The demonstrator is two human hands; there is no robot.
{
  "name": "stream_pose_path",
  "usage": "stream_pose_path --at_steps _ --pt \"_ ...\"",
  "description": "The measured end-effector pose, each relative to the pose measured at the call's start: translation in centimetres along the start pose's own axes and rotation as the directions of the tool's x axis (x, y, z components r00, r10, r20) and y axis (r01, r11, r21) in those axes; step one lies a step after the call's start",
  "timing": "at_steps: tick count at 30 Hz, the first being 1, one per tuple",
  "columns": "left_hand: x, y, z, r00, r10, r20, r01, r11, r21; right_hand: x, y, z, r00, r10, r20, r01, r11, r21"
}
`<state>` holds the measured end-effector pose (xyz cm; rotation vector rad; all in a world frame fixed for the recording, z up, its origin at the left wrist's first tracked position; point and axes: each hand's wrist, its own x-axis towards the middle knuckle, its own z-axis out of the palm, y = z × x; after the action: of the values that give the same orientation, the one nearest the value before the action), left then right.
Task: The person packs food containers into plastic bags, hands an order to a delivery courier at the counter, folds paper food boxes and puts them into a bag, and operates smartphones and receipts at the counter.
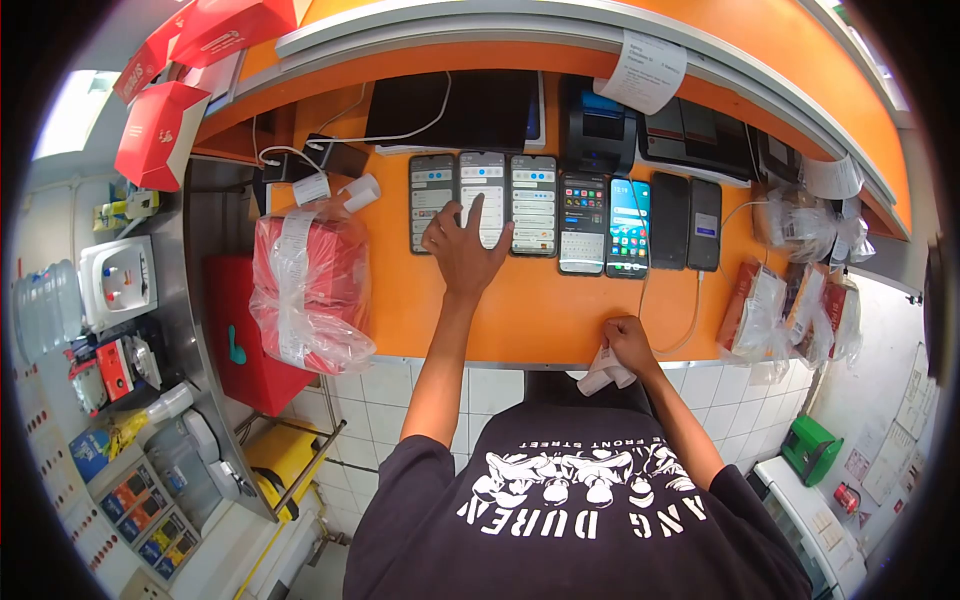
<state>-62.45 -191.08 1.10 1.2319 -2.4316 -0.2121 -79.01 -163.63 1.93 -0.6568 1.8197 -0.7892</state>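
Observation:
My left hand [467, 245] is over the second phone [483, 180] from the left, fingers spread, a fingertip at its lit screen. Lit phones flank it, one on the left [432, 190] and one on the right [534, 205]. Farther right lie a phone showing a keyboard [582, 225], a phone with a blue-green home screen [628, 228], a dark phone [669, 222] and another phone [705, 225] with a cable plugged in. At the counter's front edge my right hand [628, 345] is closed on a curled white paper slip [604, 372].
Red boxes in a clear plastic bag [310, 290] stand left on the orange counter [520, 315]. More bagged boxes [790, 310] sit right. A black printer [597, 125] is behind the phones, and a paper receipt [645, 70] hangs from the shelf above.

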Motion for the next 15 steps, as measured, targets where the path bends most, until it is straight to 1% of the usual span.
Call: stream_pose_path --at_steps 1,4,7,10,12,13,14,15 --pt "0.1 0.1 0.0 1.000 0.002 0.004 -0.002 1.000 -0.004 -0.1 0.0 0.0 1.000 0.007 -0.004 -0.007 1.000 -0.002" --pt "0.4 0.3 0.0 1.000 0.007 0.024 -0.007 1.000 0.027 0.1 0.7 0.0 0.997 -0.071 -0.009 0.071 0.996 -0.047" --pt "-0.1 0.9 -0.5 1.000 0.011 0.006 -0.011 0.999 0.042 -0.2 0.3 -0.2 0.998 -0.070 -0.005 0.070 0.998 -0.001" --pt "-2.5 3.2 -2.6 0.999 0.011 0.051 -0.007 0.996 -0.088 -0.7 0.1 -0.1 0.999 0.035 -0.026 -0.031 0.993 0.114" --pt "-5.4 5.6 -4.1 0.999 0.049 0.009 -0.044 0.953 -0.301 -1.7 -1.5 0.0 0.995 0.050 -0.088 -0.024 0.963 0.269" --pt "-7.7 6.5 -4.1 0.992 -0.026 0.127 0.085 0.867 -0.490 -2.4 -2.0 -0.1 0.992 0.061 -0.114 -0.018 0.938 0.346" --pt "-9.9 7.4 -4.0 0.964 -0.072 0.256 0.224 0.737 -0.637 -2.7 -1.3 -0.3 0.993 0.004 -0.118 0.040 0.931 0.363" --pt "-11.7 9.1 -5.1 0.878 -0.183 0.443 0.457 0.597 -0.659 -3.2 -2.6 -0.5 0.983 -0.008 -0.185 0.089 0.895 0.437"
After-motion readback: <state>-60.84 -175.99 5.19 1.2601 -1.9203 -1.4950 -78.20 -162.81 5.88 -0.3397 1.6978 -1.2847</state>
